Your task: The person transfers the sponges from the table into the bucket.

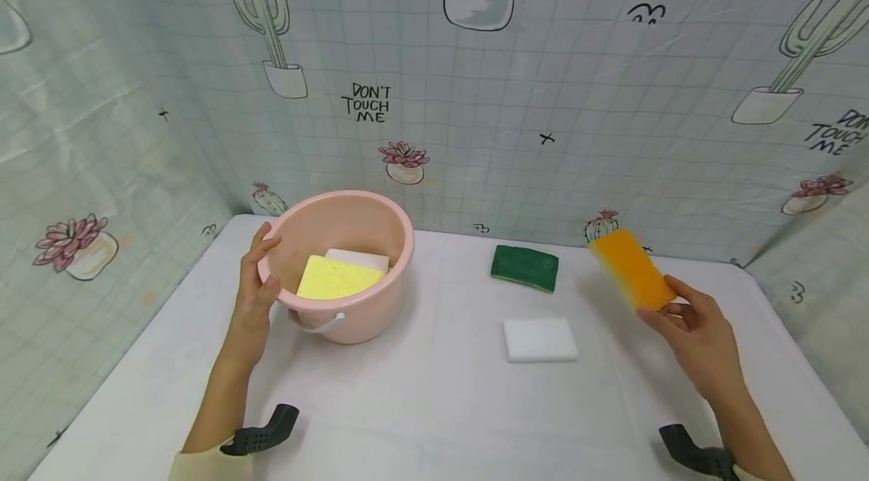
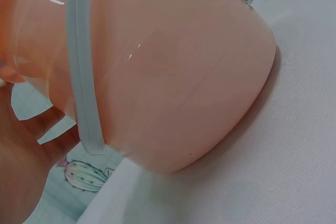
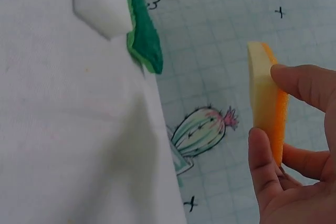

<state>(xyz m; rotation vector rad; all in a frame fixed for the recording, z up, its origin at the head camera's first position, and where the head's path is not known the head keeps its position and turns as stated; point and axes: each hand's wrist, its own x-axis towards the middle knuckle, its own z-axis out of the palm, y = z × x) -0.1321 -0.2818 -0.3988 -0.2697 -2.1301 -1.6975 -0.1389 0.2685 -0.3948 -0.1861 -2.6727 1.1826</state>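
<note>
My left hand (image 1: 253, 300) grips the rim of a pink bucket (image 1: 370, 323) that leans toward me on the left of the table. Inside the bucket lie a yellow sponge (image 1: 333, 279) and a white block (image 1: 360, 259) partly hidden behind it. A pale handle (image 2: 81, 66) hangs down the bucket's side in the left wrist view. Over the table's right side, my right hand (image 1: 702, 338) pinches an orange sponge (image 1: 631, 270) by its lower end between thumb and fingers. The right wrist view shows the orange sponge's (image 3: 281, 114) paler layer facing the camera.
A green scouring pad (image 1: 525, 268) lies near the back edge of the white table (image 1: 434, 405). Closer to me is a white sponge block (image 1: 539, 340). A cactus-printed curtain (image 1: 475, 104) stands behind the table and at both sides.
</note>
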